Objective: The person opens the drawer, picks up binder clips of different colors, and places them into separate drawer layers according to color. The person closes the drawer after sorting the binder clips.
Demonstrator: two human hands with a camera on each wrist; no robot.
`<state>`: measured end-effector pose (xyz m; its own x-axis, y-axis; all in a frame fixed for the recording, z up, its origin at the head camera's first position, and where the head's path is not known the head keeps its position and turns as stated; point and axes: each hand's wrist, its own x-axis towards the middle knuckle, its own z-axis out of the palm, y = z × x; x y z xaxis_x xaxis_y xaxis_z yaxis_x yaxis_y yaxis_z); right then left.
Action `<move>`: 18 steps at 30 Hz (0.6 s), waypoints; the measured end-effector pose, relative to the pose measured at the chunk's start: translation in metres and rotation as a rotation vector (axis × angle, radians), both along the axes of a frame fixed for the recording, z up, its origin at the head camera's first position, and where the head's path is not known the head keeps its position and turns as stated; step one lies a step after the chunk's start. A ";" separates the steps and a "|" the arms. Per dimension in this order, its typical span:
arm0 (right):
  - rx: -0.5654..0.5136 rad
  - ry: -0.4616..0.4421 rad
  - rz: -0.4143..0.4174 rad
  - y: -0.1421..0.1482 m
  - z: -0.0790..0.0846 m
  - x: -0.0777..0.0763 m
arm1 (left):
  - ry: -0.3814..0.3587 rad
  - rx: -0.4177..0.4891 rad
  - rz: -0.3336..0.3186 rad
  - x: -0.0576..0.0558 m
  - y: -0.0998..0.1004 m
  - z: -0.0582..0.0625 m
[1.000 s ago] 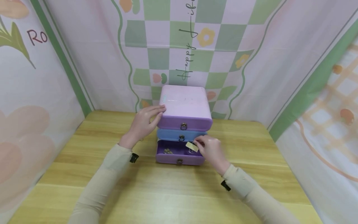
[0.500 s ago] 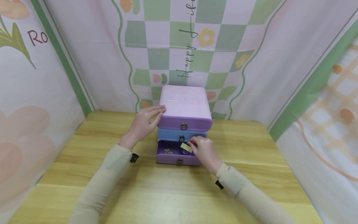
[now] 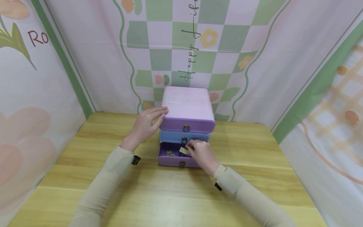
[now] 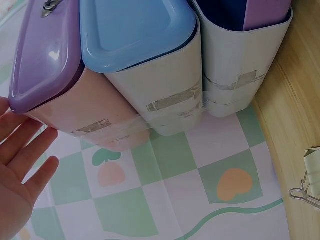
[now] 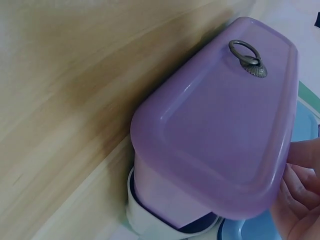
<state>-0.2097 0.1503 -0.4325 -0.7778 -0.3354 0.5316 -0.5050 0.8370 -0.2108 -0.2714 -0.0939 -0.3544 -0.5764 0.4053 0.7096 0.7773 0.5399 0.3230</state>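
Note:
A three-tier drawer organizer stands on the table, pink on top, its lowest purple drawer pulled out. My right hand pinches a pale yellow binder clip inside that drawer's opening, fingertips just below the blue drawer front. In the right wrist view the purple front hides the clip, and only part of the right hand shows beside it. Small gold-coloured pieces lie in the drawer's left part. My left hand rests straight fingers against the top tier's left edge.
Another pale yellow binder clip with wire handles lies on the wooden table, left of the organizer. A patterned cloth backdrop hangs right behind the organizer, with more cloth at both sides.
My right hand has moved left and slightly down over the open drawer, carrying the binder clip toward its middle. The left hand and the organizer have stayed put.

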 end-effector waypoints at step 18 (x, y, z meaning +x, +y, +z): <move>0.029 -0.024 -0.009 -0.014 -0.008 -0.002 | 0.000 0.011 -0.014 0.000 -0.001 -0.001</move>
